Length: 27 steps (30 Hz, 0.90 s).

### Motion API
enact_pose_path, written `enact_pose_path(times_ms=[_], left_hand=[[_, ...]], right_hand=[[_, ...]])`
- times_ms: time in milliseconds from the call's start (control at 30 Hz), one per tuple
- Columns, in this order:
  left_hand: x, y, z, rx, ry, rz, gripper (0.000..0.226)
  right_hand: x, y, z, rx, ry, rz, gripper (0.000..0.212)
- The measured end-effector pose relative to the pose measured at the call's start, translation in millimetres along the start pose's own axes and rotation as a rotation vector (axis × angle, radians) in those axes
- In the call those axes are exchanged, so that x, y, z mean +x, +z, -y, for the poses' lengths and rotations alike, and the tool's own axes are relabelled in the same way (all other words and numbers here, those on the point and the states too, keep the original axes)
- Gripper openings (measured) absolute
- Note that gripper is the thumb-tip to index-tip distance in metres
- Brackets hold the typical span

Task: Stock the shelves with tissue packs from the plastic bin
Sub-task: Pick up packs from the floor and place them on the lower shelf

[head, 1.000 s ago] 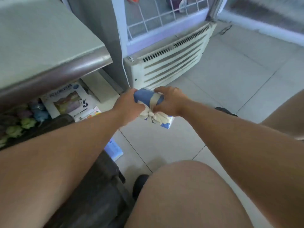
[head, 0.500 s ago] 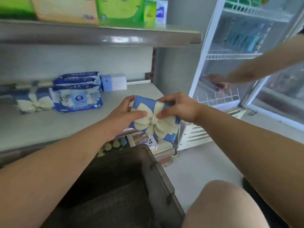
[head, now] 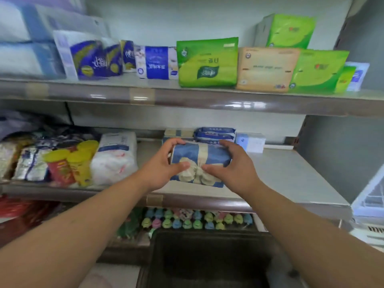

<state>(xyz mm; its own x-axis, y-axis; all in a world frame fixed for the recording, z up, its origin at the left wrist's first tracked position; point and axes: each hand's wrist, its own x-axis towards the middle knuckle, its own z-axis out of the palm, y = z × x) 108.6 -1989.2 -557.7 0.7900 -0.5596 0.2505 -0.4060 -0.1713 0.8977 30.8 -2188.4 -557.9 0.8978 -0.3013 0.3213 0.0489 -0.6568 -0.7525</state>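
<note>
- Head view: left hand and right hand grip the blue tissue pack from either side.
- Pack sits over the middle shelf, above the dark bin.

tissue pack: soft, crinkled plastic wrap
shelf edge, twelve o'clock: smooth, glossy strip
bin, six o'clock: dark, matt plastic
green packs: shiny film

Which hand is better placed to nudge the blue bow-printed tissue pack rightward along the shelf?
Probably the left hand: it holds the left end of the blue bow-printed tissue pack, so can push toward the bare grey shelf. The right hand sits in that path.
</note>
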Motion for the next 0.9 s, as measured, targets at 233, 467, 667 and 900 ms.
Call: enact_pose_path(times_ms=[233,467,667,900], left_hand=[[14,-46,55,-0.002,-0.068,-0.183,0.049],[45,-50,98,0.05,-0.125,-0.197,0.037],[69,-38,131,0.174,-0.13,-0.257,0.041],[90,-33,169,0.257,-0.198,-0.365,0.054]], right_hand=[[13,75,0,0.157,0.037,0.03,0.063],[36,122,-24,0.15,0.086,0.025,0.048],[58,147,-45,0.161,0.152,0.045,0.053],[74,171,-67,0.153,0.169,0.1,0.057]])
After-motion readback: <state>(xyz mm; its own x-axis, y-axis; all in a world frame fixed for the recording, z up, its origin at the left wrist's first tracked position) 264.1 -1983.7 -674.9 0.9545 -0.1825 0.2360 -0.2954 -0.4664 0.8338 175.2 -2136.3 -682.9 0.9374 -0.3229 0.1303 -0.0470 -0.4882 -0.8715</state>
